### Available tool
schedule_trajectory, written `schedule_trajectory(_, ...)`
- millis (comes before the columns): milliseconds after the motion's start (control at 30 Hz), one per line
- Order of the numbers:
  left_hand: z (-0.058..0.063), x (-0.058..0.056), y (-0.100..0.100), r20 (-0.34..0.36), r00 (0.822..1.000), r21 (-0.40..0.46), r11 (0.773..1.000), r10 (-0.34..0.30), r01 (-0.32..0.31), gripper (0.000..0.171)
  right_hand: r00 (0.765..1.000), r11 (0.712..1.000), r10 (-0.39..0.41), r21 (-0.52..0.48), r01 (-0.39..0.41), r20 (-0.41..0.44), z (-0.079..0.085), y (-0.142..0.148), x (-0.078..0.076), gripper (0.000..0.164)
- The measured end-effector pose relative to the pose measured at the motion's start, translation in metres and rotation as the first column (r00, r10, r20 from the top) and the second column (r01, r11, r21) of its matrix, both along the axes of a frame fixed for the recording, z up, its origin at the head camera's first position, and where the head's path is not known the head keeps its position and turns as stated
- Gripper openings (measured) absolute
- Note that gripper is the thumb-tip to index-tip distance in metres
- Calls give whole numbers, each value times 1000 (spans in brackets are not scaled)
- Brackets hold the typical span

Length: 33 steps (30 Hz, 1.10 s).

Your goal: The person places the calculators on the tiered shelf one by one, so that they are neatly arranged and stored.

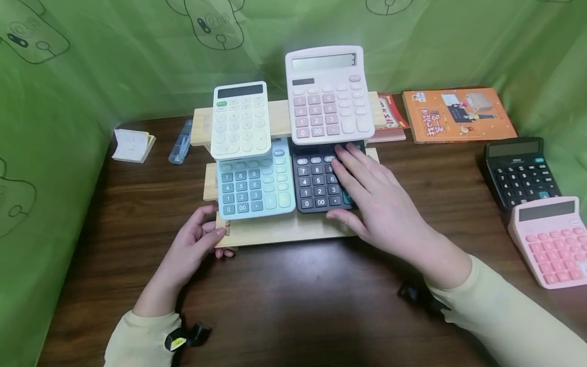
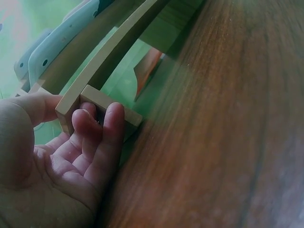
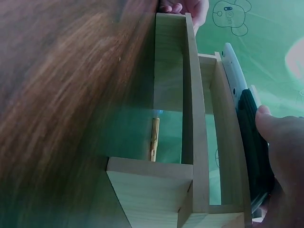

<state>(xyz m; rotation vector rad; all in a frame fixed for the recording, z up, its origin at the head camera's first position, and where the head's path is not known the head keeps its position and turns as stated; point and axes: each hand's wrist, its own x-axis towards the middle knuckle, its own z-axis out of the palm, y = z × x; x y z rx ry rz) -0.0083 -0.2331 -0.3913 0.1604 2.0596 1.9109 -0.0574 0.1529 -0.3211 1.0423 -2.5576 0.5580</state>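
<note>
A light wooden tiered rack [image 1: 293, 228] holds calculators on its steps. My left hand [image 1: 192, 244] grips the front left corner of its lowest board, thumb above and curled fingers below, as the left wrist view shows. My right hand [image 1: 387, 206] rests on a black calculator [image 1: 316, 191] on the lower tier, its fingers stretched over the display and right-hand keys, which they partly hide. Beside it leans a blue calculator [image 1: 257, 191]. Above are a white calculator [image 1: 241, 122] and a larger white-and-pink calculator [image 1: 330, 97] whose display reads 3.
At the right lie another black calculator [image 1: 520, 173] and a pink calculator [image 1: 552, 242]. An orange book [image 1: 458, 114] and a red booklet [image 1: 390, 112] lie behind the rack. Paper notes [image 1: 133, 145] and a blue translucent object [image 1: 181, 142] sit left. Green curtains [image 1: 137, 66] surround the table.
</note>
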Motion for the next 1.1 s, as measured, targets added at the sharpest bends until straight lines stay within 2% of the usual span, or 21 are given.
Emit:
schedule_trajectory(233,1,1,1,8,1000,12,1000,-5,4,40,999,998,-48,36,48,12,0,6,-3,77)
schedule_trajectory(433,0,2,-1,-3,1000,35,999,-4,4,39,999,999,-44,23,44,16,3,4,-1,74)
schedule_trajectory(533,-1,3,-1,8,1000,33,999,-12,12,39,999,999,-42,16,42,13,4,3,1,74)
schedule_trajectory(733,0,1,0,-13,1000,18,1000,2,-1,40,999,999,-34,11,34,-6,8,2,2,73)
schedule_trajectory(900,-1,2,1,13,1000,14,1000,-6,6,39,999,999,-34,25,34,11,9,4,5,73)
schedule_trajectory(1100,0,0,1,6,1000,12,1000,-1,1,40,999,999,-44,30,44,17,13,5,4,73)
